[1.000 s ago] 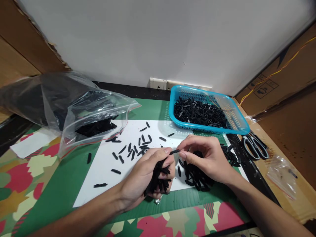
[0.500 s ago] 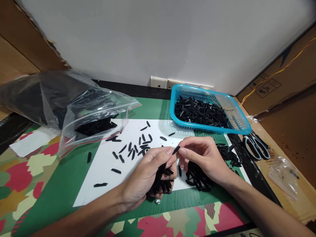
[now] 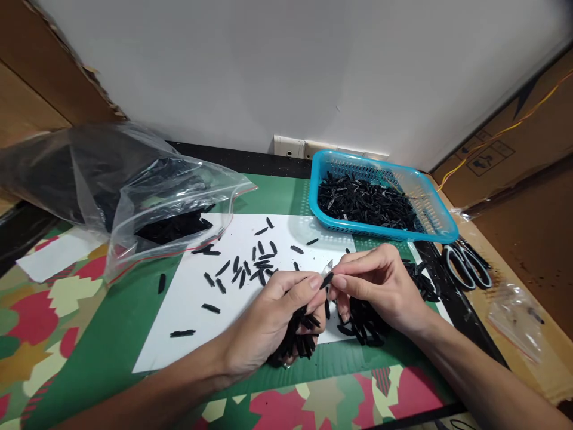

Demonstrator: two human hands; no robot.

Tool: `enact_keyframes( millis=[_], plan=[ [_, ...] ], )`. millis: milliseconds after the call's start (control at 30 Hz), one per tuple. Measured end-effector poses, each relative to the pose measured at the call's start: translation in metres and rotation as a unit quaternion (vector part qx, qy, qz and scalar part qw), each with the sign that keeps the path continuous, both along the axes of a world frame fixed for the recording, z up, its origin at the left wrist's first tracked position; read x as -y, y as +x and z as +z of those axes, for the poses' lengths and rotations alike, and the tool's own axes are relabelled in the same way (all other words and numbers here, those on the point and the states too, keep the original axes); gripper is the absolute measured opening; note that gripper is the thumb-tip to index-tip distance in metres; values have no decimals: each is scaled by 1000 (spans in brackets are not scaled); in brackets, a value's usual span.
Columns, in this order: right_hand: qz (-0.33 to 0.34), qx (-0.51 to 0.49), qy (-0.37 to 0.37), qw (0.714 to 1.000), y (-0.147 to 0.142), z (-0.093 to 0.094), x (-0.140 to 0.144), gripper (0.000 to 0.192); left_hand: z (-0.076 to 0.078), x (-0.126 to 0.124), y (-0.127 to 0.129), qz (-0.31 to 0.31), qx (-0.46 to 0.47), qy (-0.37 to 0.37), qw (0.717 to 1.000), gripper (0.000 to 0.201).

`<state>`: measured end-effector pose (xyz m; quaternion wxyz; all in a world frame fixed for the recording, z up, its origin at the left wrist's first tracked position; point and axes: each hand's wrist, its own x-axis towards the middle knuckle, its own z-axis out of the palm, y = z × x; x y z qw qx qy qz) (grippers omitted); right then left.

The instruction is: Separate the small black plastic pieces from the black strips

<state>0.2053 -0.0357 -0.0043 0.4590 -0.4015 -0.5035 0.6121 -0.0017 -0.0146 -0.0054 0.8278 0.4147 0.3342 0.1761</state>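
Black clip (image 3: 326, 279), seemingly metal-tipped, pinched by both hands' fingers (image 3: 313, 283) above white paper (image 3: 188, 310).

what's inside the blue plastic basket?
The blue plastic mesh basket holds a loose heap of small black plastic strips, some with pale glints. The heap covers most of the basket floor; whatever lies under it is hidden.
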Motion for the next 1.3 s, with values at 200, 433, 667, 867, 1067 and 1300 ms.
enact_keyframes(
  millis=[200,433,667,867,1067,1300],
  plan=[
    [-22,-15,-36,999,-5,-4,2,21,-4,5,1,34,-31,104,994,49],
    [-77,13,-3,997,-6,0,-1,19,0,0,2,60,2,-31,998,48],
    [-68,55,88,992,-10,-3,2,21,0,0,2,43,25,-100,994,48],
    [-152,306,444,828,6,2,3,19,3,-1,2,20,19,-97,995,51],
    [-341,502,445,658,40,9,-17,31,0,-1,-1,23,26,-100,994,53],
    [-15,319,509,799,-1,1,1,16,4,2,3,73,-15,-113,991,58]
  ],
)
